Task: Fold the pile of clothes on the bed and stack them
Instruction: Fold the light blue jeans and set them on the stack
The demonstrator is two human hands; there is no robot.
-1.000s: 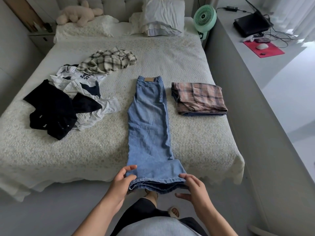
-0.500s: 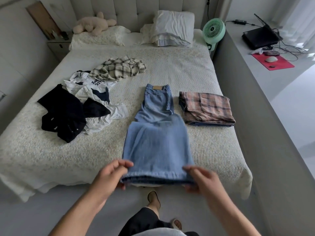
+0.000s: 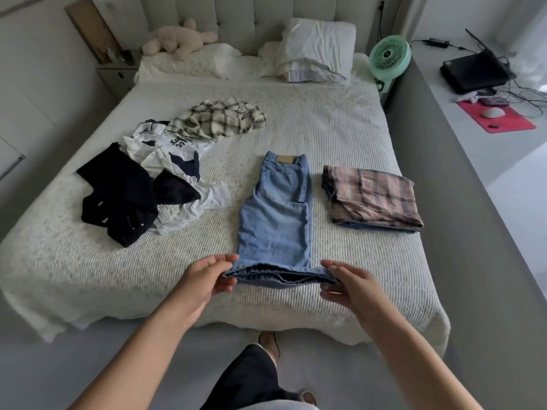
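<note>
Light blue jeans (image 3: 276, 220) lie lengthwise in the middle of the bed (image 3: 340, 137), waistband away from me. Their leg hems are lifted and carried up over the legs. My left hand (image 3: 207, 276) pinches the left end of the hems, and my right hand (image 3: 346, 282) pinches the right end. A folded pink plaid garment (image 3: 373, 196) sits on folded denim just right of the jeans. To the left lies an unfolded pile: a black garment (image 3: 118, 196), white printed clothes (image 3: 177, 161) and a cream checked shirt (image 3: 219, 119).
Pillows (image 3: 319, 51) and a plush toy (image 3: 180, 39) lie at the headboard. A green fan (image 3: 389, 57) stands at the bed's far right corner. A grey ledge on the right carries a laptop (image 3: 473, 72) and a red mouse pad (image 3: 497, 121). My feet are on the floor below.
Both hands lifted the jeans' leg hems off the bed's near edge and carried them forward over the legs. The view moved closer to the bed.
</note>
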